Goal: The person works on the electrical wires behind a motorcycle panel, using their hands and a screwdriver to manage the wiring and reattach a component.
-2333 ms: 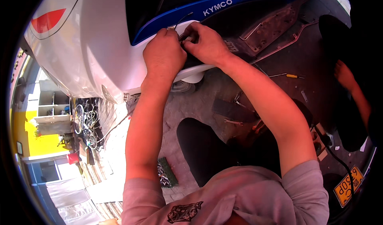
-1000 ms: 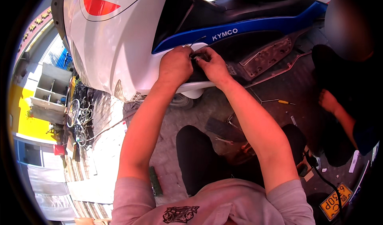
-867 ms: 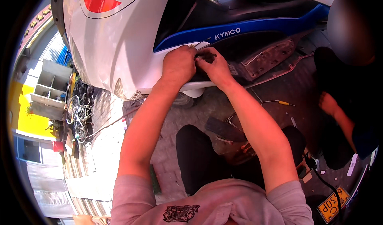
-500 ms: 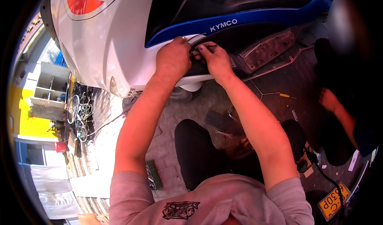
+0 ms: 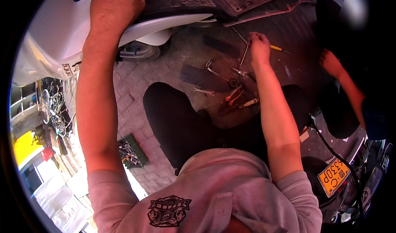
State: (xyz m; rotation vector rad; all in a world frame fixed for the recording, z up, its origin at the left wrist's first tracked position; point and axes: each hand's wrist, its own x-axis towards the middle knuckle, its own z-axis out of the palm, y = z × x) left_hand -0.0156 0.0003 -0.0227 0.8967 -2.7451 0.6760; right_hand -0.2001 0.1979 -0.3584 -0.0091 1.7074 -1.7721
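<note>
We've L hand (image 5: pixel 115 8) curled at scooter (image 5: pixel 62 33), R hand (image 5: pixel 260 49) half-closed nr screwdriver (image 5: pixel 276 48) on floor (image 5: pixel 128 84); can't tell if either's holding anything. Green tray (image 5: pixel 140 149) w/ small bits (image 5: pixel 128 153) by our L leg (image 5: pixel 175 119).

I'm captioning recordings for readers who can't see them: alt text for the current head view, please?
A person's left hand is at a white scooter, while the right hand is low over the ground, beside a yellow-handled tool. An open-ended wrench and orange-handled pliers lie nearby; another person's hand shows at right.
</note>
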